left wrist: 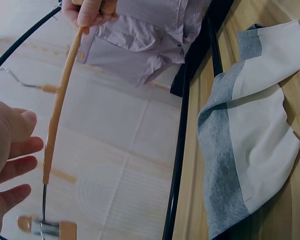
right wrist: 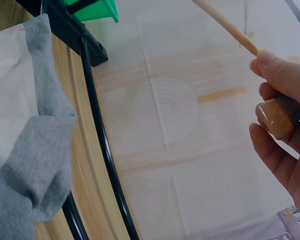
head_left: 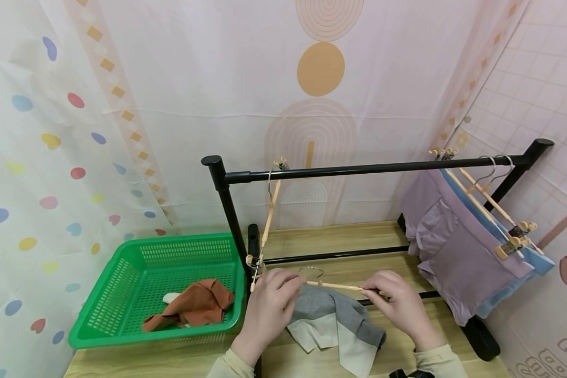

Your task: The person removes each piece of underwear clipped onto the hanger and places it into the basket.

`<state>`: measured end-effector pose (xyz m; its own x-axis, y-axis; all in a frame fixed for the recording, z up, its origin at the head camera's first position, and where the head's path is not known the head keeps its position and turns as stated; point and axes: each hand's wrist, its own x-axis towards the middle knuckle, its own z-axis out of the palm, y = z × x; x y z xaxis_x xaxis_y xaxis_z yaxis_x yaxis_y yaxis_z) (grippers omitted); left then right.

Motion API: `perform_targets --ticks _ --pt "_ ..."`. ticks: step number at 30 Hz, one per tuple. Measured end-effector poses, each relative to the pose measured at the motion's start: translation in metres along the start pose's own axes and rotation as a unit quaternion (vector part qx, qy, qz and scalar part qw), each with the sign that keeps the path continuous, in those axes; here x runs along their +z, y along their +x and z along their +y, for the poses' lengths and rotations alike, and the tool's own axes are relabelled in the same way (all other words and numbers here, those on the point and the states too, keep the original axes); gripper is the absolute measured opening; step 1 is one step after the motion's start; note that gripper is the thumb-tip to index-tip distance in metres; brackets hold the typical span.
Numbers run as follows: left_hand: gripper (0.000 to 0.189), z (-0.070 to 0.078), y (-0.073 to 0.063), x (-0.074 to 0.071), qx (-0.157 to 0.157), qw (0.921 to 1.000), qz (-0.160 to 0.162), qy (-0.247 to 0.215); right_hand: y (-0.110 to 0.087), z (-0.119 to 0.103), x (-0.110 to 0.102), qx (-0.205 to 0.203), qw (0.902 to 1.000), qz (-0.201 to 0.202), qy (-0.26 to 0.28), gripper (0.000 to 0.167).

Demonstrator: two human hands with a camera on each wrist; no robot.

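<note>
A wooden clip hanger (head_left: 340, 286) is held level above the lower part of the rack. My right hand (head_left: 397, 302) pinches it near one end, with a wooden clip (right wrist: 277, 117) beside the fingers. At the other end my left hand (left wrist: 10, 150) has its fingers spread, right beside the hanger's bar and apart from the metal clip (left wrist: 47, 229). Below both hands lies a grey and white garment (head_left: 340, 320), partly crumpled. Another wooden hanger (head_left: 270, 215) hangs bare on the rack near my left hand.
The black rack's top bar (head_left: 359, 169) crosses above the hands. Lilac shorts (head_left: 453, 231) and a light blue garment (head_left: 541, 265) hang at its right end. On the left, a green basket (head_left: 123, 247) contains a rust-brown cloth (head_left: 203, 304) and something white.
</note>
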<state>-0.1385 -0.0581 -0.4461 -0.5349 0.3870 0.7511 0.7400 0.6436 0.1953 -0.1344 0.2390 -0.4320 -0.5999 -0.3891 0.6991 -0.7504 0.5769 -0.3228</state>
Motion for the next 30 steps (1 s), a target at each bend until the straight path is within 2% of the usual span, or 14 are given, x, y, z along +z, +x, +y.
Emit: perform_targets --ticks 5,9,17,24,30 --pt "0.037 -0.002 -0.001 -0.003 0.009 0.9998 0.015 -0.007 0.001 0.0 -0.009 0.004 0.9998 0.014 -0.014 0.033" --pt "0.036 -0.002 -0.002 -0.005 0.009 0.9998 0.015 -0.012 0.003 0.0 -0.015 0.011 0.9989 0.03 -0.035 0.036" --pt "0.04 -0.005 -0.008 -0.005 -0.004 0.9998 0.012 -0.017 0.011 0.001 -0.026 0.043 0.9959 0.063 -0.048 0.03" --pt "0.034 -0.006 -0.018 -0.002 -0.004 1.0 0.005 -0.007 0.016 0.002 -0.033 0.054 0.9926 0.094 -0.054 0.03" --pt "0.038 -0.004 -0.028 0.007 -0.008 0.9999 0.005 -0.006 0.017 0.001 -0.039 0.059 0.9914 0.105 -0.052 0.032"
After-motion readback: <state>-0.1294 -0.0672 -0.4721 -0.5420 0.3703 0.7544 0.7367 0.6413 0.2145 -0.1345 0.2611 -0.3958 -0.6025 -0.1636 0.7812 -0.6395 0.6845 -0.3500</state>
